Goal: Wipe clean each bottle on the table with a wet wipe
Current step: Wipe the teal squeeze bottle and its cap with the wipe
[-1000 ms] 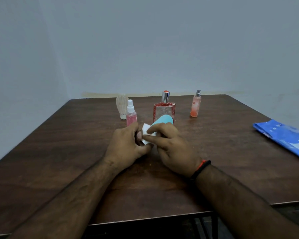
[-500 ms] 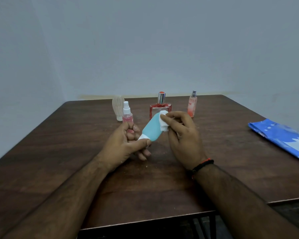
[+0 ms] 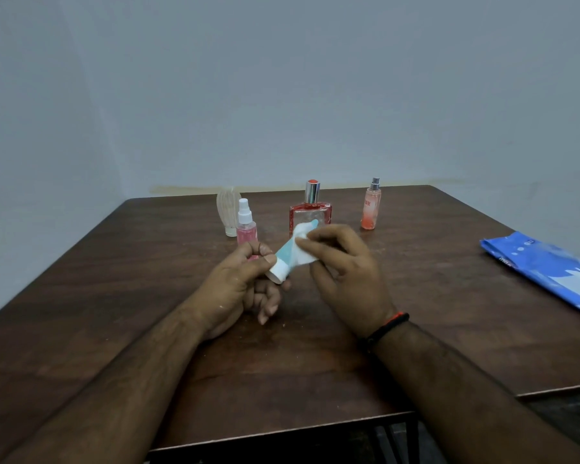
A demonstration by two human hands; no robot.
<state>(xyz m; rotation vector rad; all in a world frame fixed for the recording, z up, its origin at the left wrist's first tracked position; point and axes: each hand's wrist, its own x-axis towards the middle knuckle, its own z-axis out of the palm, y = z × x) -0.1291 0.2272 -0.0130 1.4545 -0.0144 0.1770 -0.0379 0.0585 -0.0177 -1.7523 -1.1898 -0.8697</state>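
My left hand (image 3: 238,286) pinches the white cap end of a small teal bottle (image 3: 286,257), held tilted above the table with its far end pointing up and right. My right hand (image 3: 345,266) presses a white wet wipe (image 3: 302,241) against the bottle's upper body; the wipe covers most of it. Behind the hands stand a pink spray bottle (image 3: 246,226), a square red-edged perfume bottle (image 3: 310,209), a slim orange spray bottle (image 3: 370,207) and a ribbed clear bottle (image 3: 227,209).
A blue pack of wet wipes (image 3: 549,269) lies near the right edge of the brown wooden table (image 3: 114,296). The table stands in a corner of pale walls. Its near edge is below my forearms.
The teal bottle has been lifted and tilted up from the table. My right hand slid the wipe from the cap end along the body toward the far end.
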